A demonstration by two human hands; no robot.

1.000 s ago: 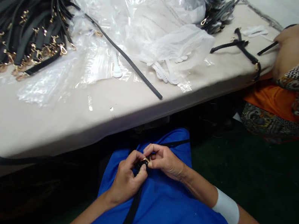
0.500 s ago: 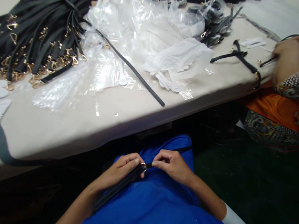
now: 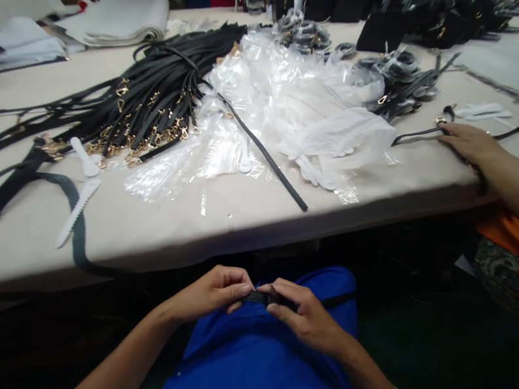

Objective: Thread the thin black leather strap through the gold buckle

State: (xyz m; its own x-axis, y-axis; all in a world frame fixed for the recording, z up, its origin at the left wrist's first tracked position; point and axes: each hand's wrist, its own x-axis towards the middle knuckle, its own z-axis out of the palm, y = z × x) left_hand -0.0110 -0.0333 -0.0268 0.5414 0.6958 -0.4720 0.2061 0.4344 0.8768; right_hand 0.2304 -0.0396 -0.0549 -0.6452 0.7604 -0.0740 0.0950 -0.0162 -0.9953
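Black, narrow leather strap [image 3: 258, 298] sat pinched between left hand [image 3: 213, 293] and right hand [image 3: 306, 315], low centre, seemingly mid-adjustment; finer fingertip work seemed due.

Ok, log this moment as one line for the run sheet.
left hand: pinching thin black leather strap | right hand: pinching same strap | place: over blue lap, below beige table edge

a narrow black strap [image 3: 258, 298] lies level over the blue lap, below the table edge. only a short stretch shows, pinched at each end by fingers; a thin black length runs on to the right across the blue cloth.
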